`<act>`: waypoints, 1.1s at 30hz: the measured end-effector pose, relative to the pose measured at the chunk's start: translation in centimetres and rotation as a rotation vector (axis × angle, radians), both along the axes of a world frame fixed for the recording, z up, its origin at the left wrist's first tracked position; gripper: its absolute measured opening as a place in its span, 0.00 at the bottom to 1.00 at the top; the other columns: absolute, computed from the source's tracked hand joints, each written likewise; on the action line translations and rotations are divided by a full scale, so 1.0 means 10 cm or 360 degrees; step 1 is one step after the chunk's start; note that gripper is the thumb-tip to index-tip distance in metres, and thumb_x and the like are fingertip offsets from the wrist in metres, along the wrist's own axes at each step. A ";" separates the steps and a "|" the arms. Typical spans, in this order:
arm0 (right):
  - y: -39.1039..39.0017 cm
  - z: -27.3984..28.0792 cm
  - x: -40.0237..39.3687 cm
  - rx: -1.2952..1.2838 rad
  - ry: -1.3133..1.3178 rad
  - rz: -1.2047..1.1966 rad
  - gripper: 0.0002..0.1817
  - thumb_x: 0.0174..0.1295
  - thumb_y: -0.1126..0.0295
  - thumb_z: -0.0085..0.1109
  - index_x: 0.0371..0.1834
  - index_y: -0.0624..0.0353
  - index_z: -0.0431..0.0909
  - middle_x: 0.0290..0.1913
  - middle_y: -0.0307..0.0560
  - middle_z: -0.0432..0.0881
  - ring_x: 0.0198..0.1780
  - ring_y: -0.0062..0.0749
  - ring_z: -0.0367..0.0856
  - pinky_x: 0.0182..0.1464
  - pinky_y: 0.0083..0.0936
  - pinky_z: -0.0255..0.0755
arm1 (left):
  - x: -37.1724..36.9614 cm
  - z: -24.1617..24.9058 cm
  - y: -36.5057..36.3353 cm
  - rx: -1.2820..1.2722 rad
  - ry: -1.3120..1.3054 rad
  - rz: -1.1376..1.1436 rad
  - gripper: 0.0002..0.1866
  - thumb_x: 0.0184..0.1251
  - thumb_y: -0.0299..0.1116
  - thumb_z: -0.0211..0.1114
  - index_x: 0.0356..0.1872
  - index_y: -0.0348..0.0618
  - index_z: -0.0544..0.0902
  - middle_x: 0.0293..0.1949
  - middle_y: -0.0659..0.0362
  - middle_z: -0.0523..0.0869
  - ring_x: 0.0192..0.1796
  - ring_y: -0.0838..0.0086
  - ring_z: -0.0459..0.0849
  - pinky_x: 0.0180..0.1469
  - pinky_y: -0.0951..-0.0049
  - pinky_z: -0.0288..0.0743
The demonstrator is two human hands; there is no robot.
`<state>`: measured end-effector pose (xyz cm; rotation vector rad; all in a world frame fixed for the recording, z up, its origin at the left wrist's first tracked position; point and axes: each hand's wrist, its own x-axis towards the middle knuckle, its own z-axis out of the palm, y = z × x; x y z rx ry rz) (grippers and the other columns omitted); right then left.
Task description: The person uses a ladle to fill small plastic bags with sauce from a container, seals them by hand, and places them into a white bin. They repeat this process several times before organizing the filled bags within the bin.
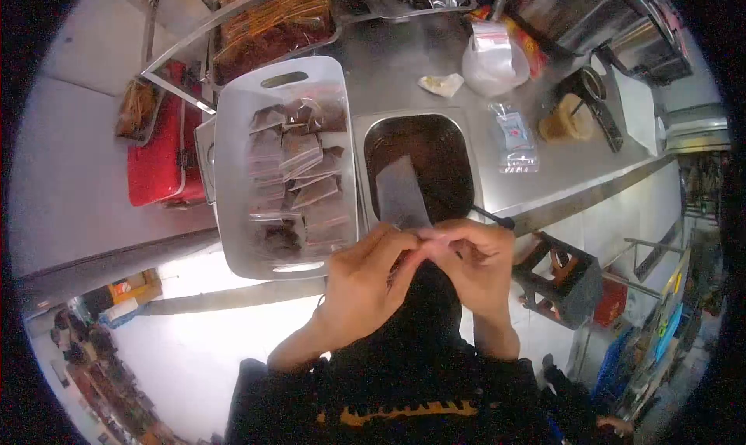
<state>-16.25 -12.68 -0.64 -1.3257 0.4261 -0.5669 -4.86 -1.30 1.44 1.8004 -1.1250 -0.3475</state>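
My left hand and my right hand meet at the near edge of a metal tray. Both pinch the top edge of a small plastic bag, which hangs over the tray. The metal tray holds a dark brown substance; a dark handle sticks out at its right. To the left stands a white plastic bin with several filled zip bags lying in it.
On the steel counter are a white plastic bag, a clear packet and a lidded cup. A red bag is at the left. A dark stool stands at the lower right, near part of another person.
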 end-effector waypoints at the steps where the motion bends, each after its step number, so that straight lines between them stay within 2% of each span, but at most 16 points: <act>1: -0.05 -0.04 -0.02 -0.0062 -0.0002 0.0097 0.10 0.59 0.81 0.63 0.45 0.69 0.82 0.45 0.54 0.85 0.46 0.30 0.85 0.50 0.26 0.79 | 0.01 -0.01 0.01 0.0000 -0.0001 -0.0009 0.05 0.58 0.24 0.69 0.32 0.39 0.80 0.31 0.53 0.84 0.30 0.60 0.85 0.32 0.66 0.77; 6: -0.16 0.00 -0.06 0.0104 -0.0048 0.0327 0.10 0.61 0.83 0.60 0.46 0.69 0.82 0.47 0.55 0.85 0.48 0.30 0.84 0.51 0.26 0.79 | 0.11 -0.03 0.06 -0.0112 0.0231 -0.0259 0.05 0.59 0.25 0.68 0.36 0.38 0.83 0.32 0.52 0.85 0.31 0.60 0.85 0.31 0.67 0.76; 8: -0.17 0.02 -0.07 0.0126 -0.0059 0.0340 0.11 0.61 0.83 0.59 0.47 0.69 0.81 0.47 0.55 0.85 0.48 0.30 0.84 0.52 0.26 0.78 | 0.11 -0.01 0.07 -0.0063 0.0236 -0.0263 0.05 0.60 0.25 0.67 0.37 0.38 0.83 0.33 0.51 0.85 0.31 0.60 0.85 0.31 0.67 0.77; 10: -0.21 0.07 -0.08 -0.0073 0.0097 0.0444 0.13 0.62 0.83 0.58 0.49 0.67 0.81 0.48 0.55 0.84 0.49 0.31 0.83 0.52 0.26 0.78 | 0.11 0.01 0.08 -0.0013 0.0246 -0.0272 0.06 0.60 0.24 0.67 0.38 0.38 0.84 0.33 0.51 0.85 0.31 0.60 0.85 0.32 0.68 0.77; 14: -0.21 0.08 -0.05 0.0047 0.0018 0.0493 0.15 0.60 0.81 0.63 0.51 0.65 0.81 0.46 0.53 0.84 0.48 0.30 0.83 0.50 0.24 0.78 | 0.11 -0.01 0.09 -0.0091 0.0399 -0.0231 0.05 0.61 0.24 0.66 0.38 0.37 0.83 0.33 0.51 0.85 0.32 0.63 0.86 0.33 0.69 0.77; 17: -0.11 0.15 -0.01 -0.0066 -0.0037 0.0318 0.18 0.56 0.79 0.67 0.51 0.62 0.81 0.43 0.51 0.85 0.45 0.28 0.83 0.47 0.21 0.78 | 0.12 -0.02 0.08 -0.0104 0.0382 -0.0186 0.04 0.62 0.24 0.66 0.37 0.36 0.83 0.33 0.51 0.86 0.32 0.64 0.86 0.32 0.69 0.77; 19: -0.08 0.11 -0.02 -0.0375 0.0122 0.0250 0.21 0.51 0.79 0.71 0.51 0.60 0.82 0.39 0.49 0.84 0.43 0.27 0.83 0.46 0.21 0.79 | 0.13 -0.02 0.08 -0.0092 0.0315 -0.0198 0.04 0.62 0.24 0.66 0.36 0.36 0.83 0.32 0.51 0.86 0.32 0.65 0.86 0.32 0.70 0.77; 23: -0.09 0.06 -0.01 -0.0532 0.0087 0.0186 0.21 0.51 0.80 0.70 0.51 0.59 0.82 0.36 0.48 0.83 0.42 0.28 0.84 0.43 0.22 0.79 | 0.12 -0.03 0.10 -0.0034 0.0323 -0.0216 0.05 0.62 0.24 0.66 0.38 0.37 0.81 0.33 0.52 0.85 0.32 0.64 0.86 0.31 0.71 0.77; 25: -0.09 0.08 -0.02 -0.0456 0.0173 0.0144 0.17 0.52 0.80 0.68 0.47 0.60 0.82 0.34 0.48 0.83 0.39 0.31 0.85 0.41 0.24 0.79 | 0.10 -0.04 0.12 0.0013 0.0356 -0.0219 0.07 0.62 0.24 0.66 0.40 0.37 0.80 0.33 0.52 0.85 0.32 0.63 0.86 0.31 0.71 0.77; 26: -0.08 0.11 -0.02 -0.0457 0.0172 0.0143 0.17 0.52 0.80 0.68 0.47 0.60 0.82 0.34 0.48 0.83 0.39 0.31 0.85 0.41 0.24 0.79 | 0.08 -0.04 0.11 -0.0005 0.0149 -0.0190 0.08 0.62 0.23 0.65 0.41 0.38 0.78 0.34 0.52 0.85 0.32 0.62 0.86 0.31 0.69 0.77; 27: -0.06 0.14 -0.01 -0.0714 0.0255 0.0144 0.14 0.53 0.79 0.67 0.45 0.60 0.81 0.35 0.48 0.83 0.37 0.33 0.85 0.40 0.25 0.79 | 0.07 -0.05 0.11 -0.0023 -0.0057 -0.0163 0.10 0.62 0.22 0.65 0.43 0.38 0.77 0.35 0.51 0.84 0.32 0.61 0.86 0.31 0.68 0.77; 28: -0.04 0.16 -0.01 -0.0971 0.0343 0.0138 0.12 0.55 0.78 0.65 0.43 0.61 0.81 0.35 0.49 0.82 0.36 0.35 0.85 0.38 0.26 0.78 | 0.06 -0.06 0.12 -0.0026 -0.0054 -0.0172 0.10 0.62 0.22 0.65 0.43 0.38 0.77 0.35 0.51 0.84 0.32 0.61 0.86 0.31 0.68 0.77; 29: -0.04 0.16 0.00 -0.1143 0.0357 0.0185 0.08 0.57 0.73 0.63 0.38 0.60 0.76 0.33 0.49 0.80 0.34 0.39 0.84 0.36 0.33 0.78 | 0.05 -0.07 0.13 -0.0015 -0.0028 -0.0180 0.11 0.61 0.22 0.65 0.43 0.38 0.76 0.35 0.51 0.84 0.32 0.60 0.86 0.31 0.67 0.78; 30: -0.05 0.15 0.00 -0.1145 0.0368 0.0171 0.08 0.57 0.73 0.63 0.38 0.60 0.76 0.33 0.49 0.80 0.34 0.39 0.84 0.36 0.33 0.78 | 0.04 -0.08 0.14 -0.0004 -0.0001 -0.0192 0.11 0.61 0.22 0.65 0.43 0.38 0.75 0.35 0.50 0.84 0.32 0.59 0.86 0.31 0.65 0.78; 32: -0.08 0.10 -0.01 -0.1571 0.0473 0.0418 0.08 0.58 0.69 0.60 0.34 0.59 0.72 0.30 0.49 0.77 0.32 0.42 0.82 0.33 0.39 0.77 | 0.03 -0.06 0.15 0.0013 -0.0067 -0.0230 0.11 0.61 0.23 0.65 0.43 0.38 0.75 0.34 0.50 0.83 0.31 0.58 0.86 0.31 0.65 0.77; 33: -0.08 0.09 0.00 -0.1580 0.0423 0.0439 0.10 0.55 0.67 0.60 0.31 0.57 0.70 0.28 0.47 0.75 0.31 0.41 0.81 0.31 0.39 0.76 | 0.03 -0.05 0.16 0.0032 -0.0138 -0.0247 0.10 0.61 0.24 0.65 0.42 0.38 0.75 0.33 0.49 0.83 0.30 0.58 0.85 0.30 0.64 0.77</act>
